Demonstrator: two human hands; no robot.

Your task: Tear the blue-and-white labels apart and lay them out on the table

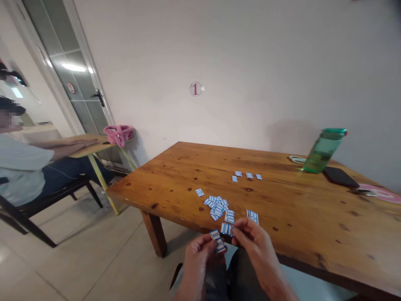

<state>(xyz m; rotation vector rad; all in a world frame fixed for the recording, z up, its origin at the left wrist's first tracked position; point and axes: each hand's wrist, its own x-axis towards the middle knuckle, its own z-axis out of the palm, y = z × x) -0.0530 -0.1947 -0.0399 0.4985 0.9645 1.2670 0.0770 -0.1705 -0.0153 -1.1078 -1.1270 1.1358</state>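
Observation:
My left hand (199, 253) pinches a small blue-and-white striped card (217, 241) at the table's front edge. Just right of it, another striped card (226, 229) is between the thumb and fingers of my right hand (257, 240). Beyond my hands lies a loose pile of similar striped cards (215, 205), with one card (229, 216) at its near right side and a lone card (199, 192) to its left. A further striped card (252, 215) lies behind my right fingers, partly covered by them. Farther back, several smaller-looking striped pieces (249, 175) lie spread out.
The wooden table (175, 167) stands against the wall. Toward its right end are a tilted-looking green bottle (326, 150), a white cable (297, 159), a black phone-like slab (340, 177) and a pink round item (382, 193). At left, a person (21, 167) sits at another table.

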